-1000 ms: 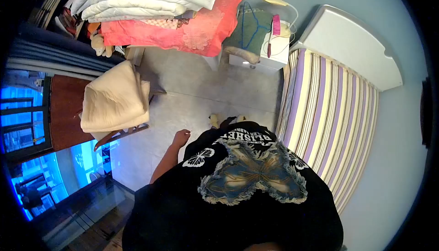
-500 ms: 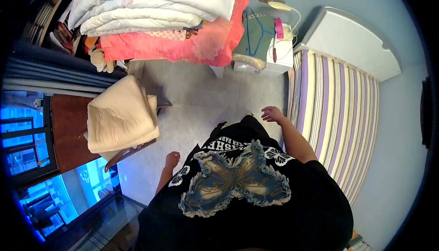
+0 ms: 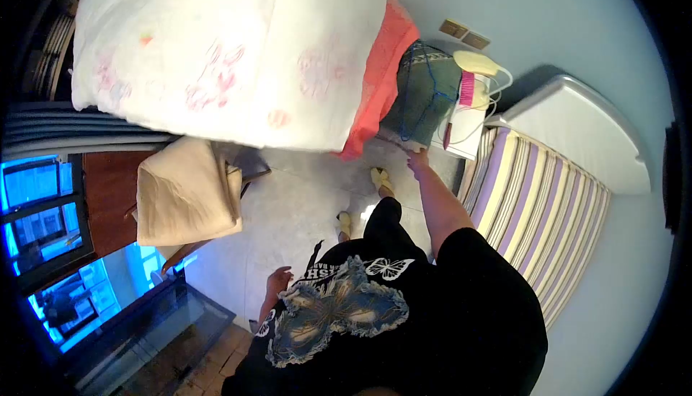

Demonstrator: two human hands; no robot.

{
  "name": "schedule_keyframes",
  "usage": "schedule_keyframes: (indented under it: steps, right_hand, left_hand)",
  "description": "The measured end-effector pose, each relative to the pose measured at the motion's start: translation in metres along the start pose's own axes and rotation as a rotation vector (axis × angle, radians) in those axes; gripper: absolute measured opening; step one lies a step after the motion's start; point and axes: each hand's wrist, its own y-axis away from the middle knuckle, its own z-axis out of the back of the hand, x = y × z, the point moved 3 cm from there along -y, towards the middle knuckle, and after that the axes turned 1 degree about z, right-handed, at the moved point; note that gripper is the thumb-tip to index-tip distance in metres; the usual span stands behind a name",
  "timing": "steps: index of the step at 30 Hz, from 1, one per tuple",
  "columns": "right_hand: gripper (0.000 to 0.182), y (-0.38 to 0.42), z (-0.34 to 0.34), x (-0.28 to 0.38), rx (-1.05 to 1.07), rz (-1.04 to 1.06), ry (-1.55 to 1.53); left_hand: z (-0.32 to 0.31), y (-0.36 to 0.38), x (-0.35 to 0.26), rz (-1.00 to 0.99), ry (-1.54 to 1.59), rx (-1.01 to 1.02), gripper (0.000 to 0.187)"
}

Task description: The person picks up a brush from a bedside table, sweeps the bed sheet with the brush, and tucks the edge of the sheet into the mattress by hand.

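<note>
My right hand [image 3: 417,161] is stretched forward at the front lower edge of a folded green cloth [image 3: 427,100], and its fingers are too small and blurred to make out a grip. On that cloth lies a blue hanger [image 3: 435,91]. Low beside my body, my left hand [image 3: 279,279] hangs with loosely parted fingers and holds nothing. A thick white quilt [image 3: 238,57] with pink prints lies over a coral cover [image 3: 382,71], left of the green cloth.
A beige folded quilt [image 3: 189,194] rests on a chair at the left. At the right stands a striped bed [image 3: 537,208] with a white headboard [image 3: 584,133]. A pink brush [image 3: 468,89] and a lamp [image 3: 476,63] are on the white nightstand [image 3: 461,136].
My right hand has reached forward to the green cloth's edge. The view has shifted closer to the white quilt, and my feet now show. My left hand remains low, its fingers more visible.
</note>
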Motion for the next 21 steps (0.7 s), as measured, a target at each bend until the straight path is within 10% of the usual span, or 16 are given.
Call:
schedule_keyframes:
  steps: [11,15,19,21]
  right_hand:
    - [0.014,0.004,-0.048,0.098,0.126,-0.437,-0.745]
    - [0.016,0.031,-0.011,0.130,0.179,-0.296,-0.745]
    - [0.029,0.031,0.022,0.118,0.333,-0.149,-0.763]
    - [0.031,0.063,0.047,0.118,0.332,-0.112,-0.706]
  left_hand:
    - [-0.058,0.106,0.039,0.136,0.108,-0.075,0.033]
    - [-0.088,0.100,0.051,0.257,0.977,0.013,0.043]
    - [-0.091,0.068,0.021,-0.142,-0.319,-0.203,0.026]
    - [-0.086,0.077,-0.017,-0.176,-0.269,-0.230,0.028]
